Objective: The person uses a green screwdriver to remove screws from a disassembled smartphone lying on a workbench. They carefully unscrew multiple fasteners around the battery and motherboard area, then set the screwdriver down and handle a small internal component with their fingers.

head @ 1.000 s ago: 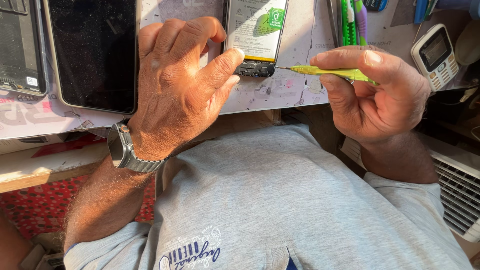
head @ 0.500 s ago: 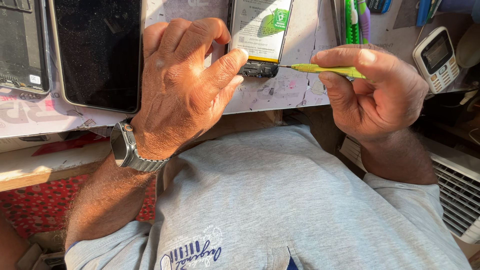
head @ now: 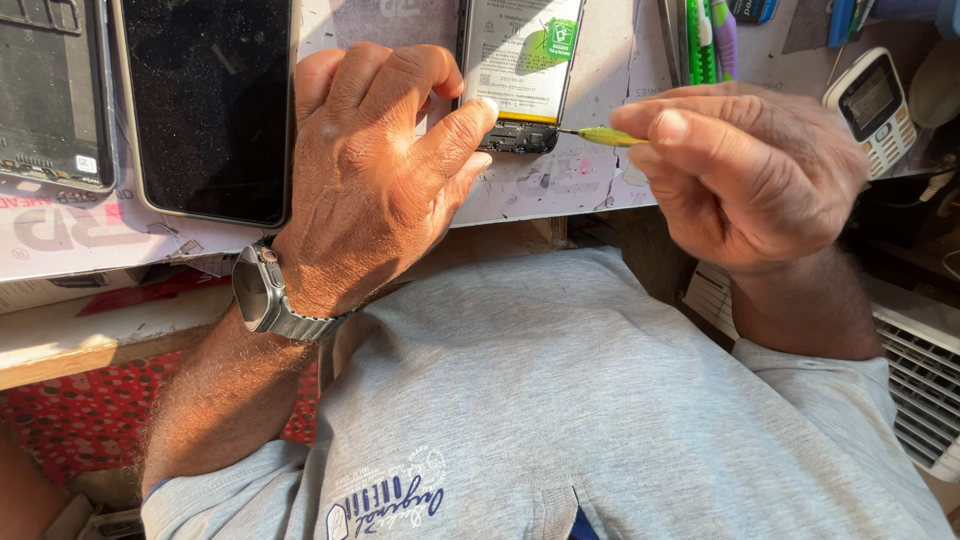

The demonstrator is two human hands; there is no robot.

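An opened phone [head: 518,75] with its battery showing lies back-up on the workbench [head: 570,180]. My left hand [head: 375,170] rests beside it, thumb tip pressing the phone's lower left corner; a watch [head: 265,295] is on that wrist. My right hand [head: 745,175] grips a small yellow-green screwdriver [head: 605,136], its metal tip touching the phone's lower right edge.
A dark phone screen panel [head: 205,105] and a phone frame [head: 50,95] lie left on the bench. Green and purple tools [head: 705,40] stand at the top right, near a small white keypad phone [head: 875,105]. A white vented appliance [head: 925,390] sits lower right.
My right hand has rolled over the screwdriver, knuckles turned up, hiding most of its handle. The left hand stays pressed on the phone.
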